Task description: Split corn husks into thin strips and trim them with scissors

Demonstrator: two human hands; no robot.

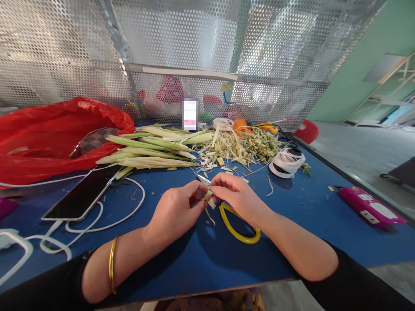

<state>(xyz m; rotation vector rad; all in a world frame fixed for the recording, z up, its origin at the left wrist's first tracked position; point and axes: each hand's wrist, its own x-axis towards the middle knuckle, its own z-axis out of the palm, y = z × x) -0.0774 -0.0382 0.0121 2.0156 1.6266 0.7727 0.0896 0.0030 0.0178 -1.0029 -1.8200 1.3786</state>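
1. My left hand [177,209] and right hand [236,194] meet over the middle of the blue surface [292,242]. Both grips are pinched shut on one small pale leaf strip [208,198] held between the fingertips, just above the surface.
2. The strip is short, cream-coloured and folded; a thin shred hangs down from it.
3. Yellow-handled scissors [238,224] lie under my right hand, with the blade tip showing just behind the fingers.
4. The near edge of the surface runs beneath my forearms; the stretch of blue around the hands carries only a few scraps.
5. Beyond the hands lies a bundle of green leaf stalks [149,149], and to its right a heap of trimmed leaf scraps [246,147].
6. A spool of white string [287,162] sits right of the scraps, near the surface's right edge, with a pink case [369,205] nearer me along that edge.
7. On the left, a red plastic bag [48,138] lies open; I cannot tell its contents.
8. A phone [84,194] lies beside the bag with a white cable [97,220] looping around it.
9. A perforated metal screen [194,52] closes off the far edge.
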